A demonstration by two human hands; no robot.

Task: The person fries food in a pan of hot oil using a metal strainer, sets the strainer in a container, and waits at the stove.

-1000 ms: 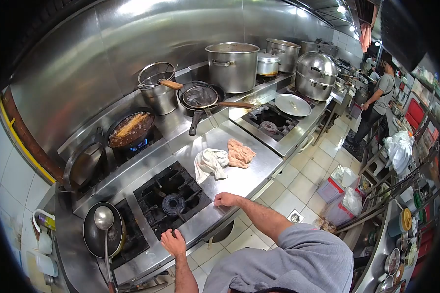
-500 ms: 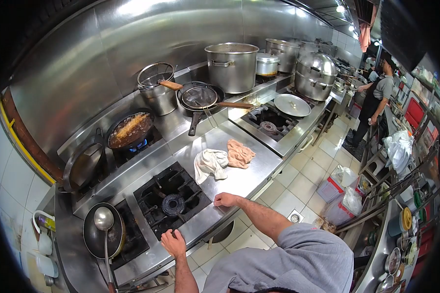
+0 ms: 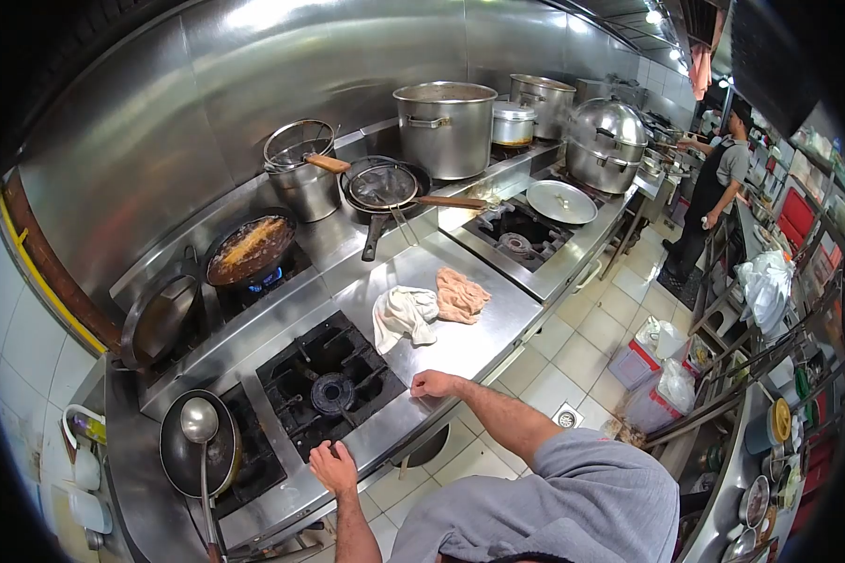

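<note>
My left hand rests at the front edge of the steel stove, with its fingers slightly apart and nothing in them. Farther right along that edge, my right hand is curled into a loose fist and holds nothing I can see. Between and beyond them is an unlit burner with a black grate. A white cloth and a peach cloth lie crumpled on the steel top past my right hand. To the left, a metal ladle lies in a dark wok.
Food fries in bubbling oil in a pan over a blue flame. A leaning pan stands left of it. Strainers, a stockpot and a steamer line the back. A co-worker stands far right.
My hands keep their places. The co-worker at far right has shifted posture slightly, and the oil still bubbles around the frying food.
</note>
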